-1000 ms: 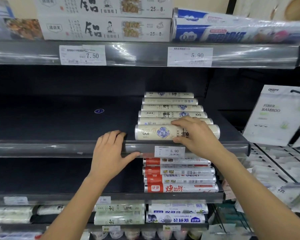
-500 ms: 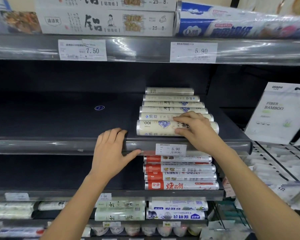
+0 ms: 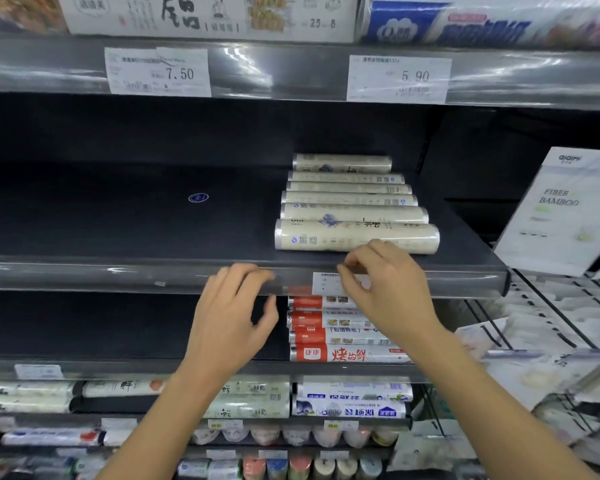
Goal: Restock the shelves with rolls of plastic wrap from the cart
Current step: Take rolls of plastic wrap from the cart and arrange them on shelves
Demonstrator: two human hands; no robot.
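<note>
Right hand (image 3: 388, 289): has come off the front roll (image 3: 357, 237) and drawn back to the shelf lip, just before the price tag (image 3: 326, 284). Its fingers (image 3: 352, 265) are loosely curled and hold nothing.
Left hand (image 3: 232, 313): lifted a little from the lip, fingers relaxed and spread, holding nothing. Whether the tips touch the lip cannot be told.
Front roll: turned on its axis since a second ago, code side now up. It lies crosswise at the front of a row of six, on the right part of the shelf (image 3: 118, 220), touching the roll behind it.
Cart: not in view.
Handling, by judgement: the roll looks light and stiff along its length. It is round with a glossy film skin, so probably slippery and apt to roll toward the lip. Best taken at mid-length, fingers over the top and thumb beneath, or by both ends. Not fragile, though the wrapper may dent under a hard squeeze.
</note>
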